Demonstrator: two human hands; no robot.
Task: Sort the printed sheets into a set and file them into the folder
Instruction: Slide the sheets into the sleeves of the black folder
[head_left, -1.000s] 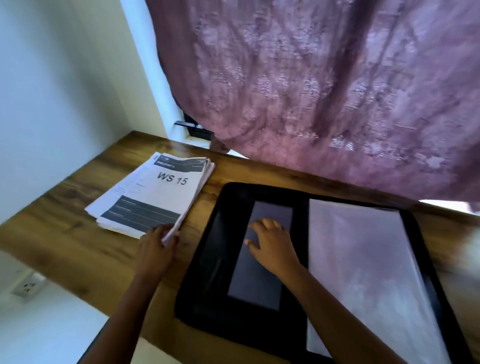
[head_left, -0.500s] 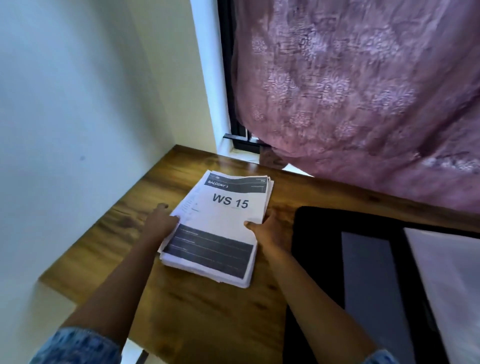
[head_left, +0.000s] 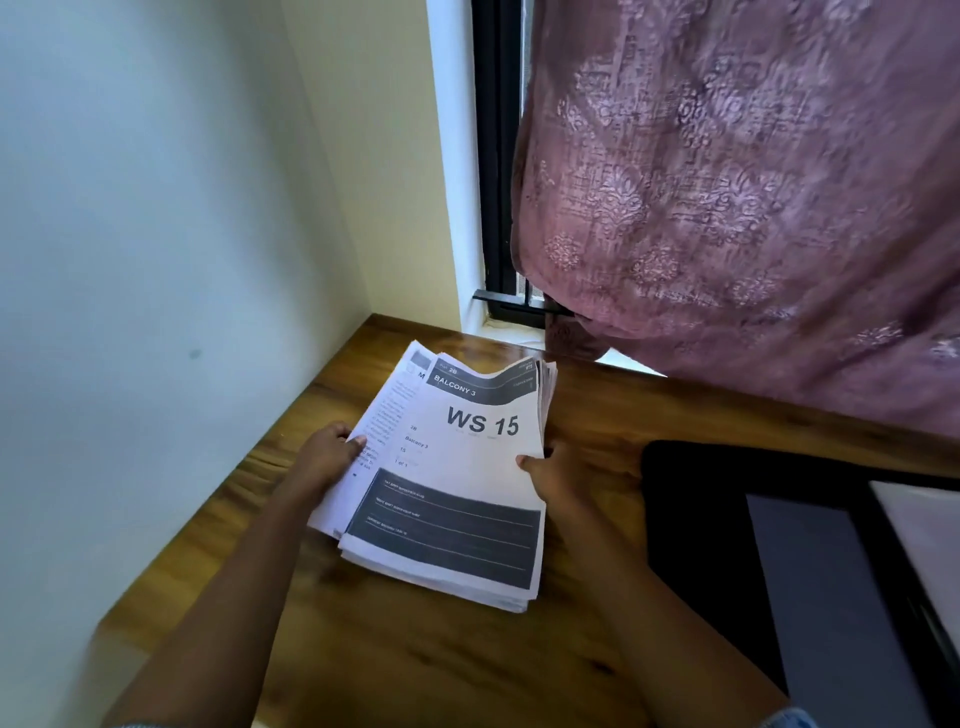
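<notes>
Sheets (head_left: 457, 483) stacked near far left corner of table (head_left: 415, 665). Left edge gripped by left hand (head_left: 324, 457), right edge by right hand (head_left: 563, 475); thumbs pressed on top, other fingers hidden under stack. Folder (head_left: 696, 519) laid open at right edge, apart from sheets.

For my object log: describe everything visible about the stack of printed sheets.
The stack of printed sheets is white paper, fanned; the top page reads BALCONY 3 and WS 15 above a dark box. Its far edge waves upward, near end on the table. Left hand and right hand grip its sides.
</notes>
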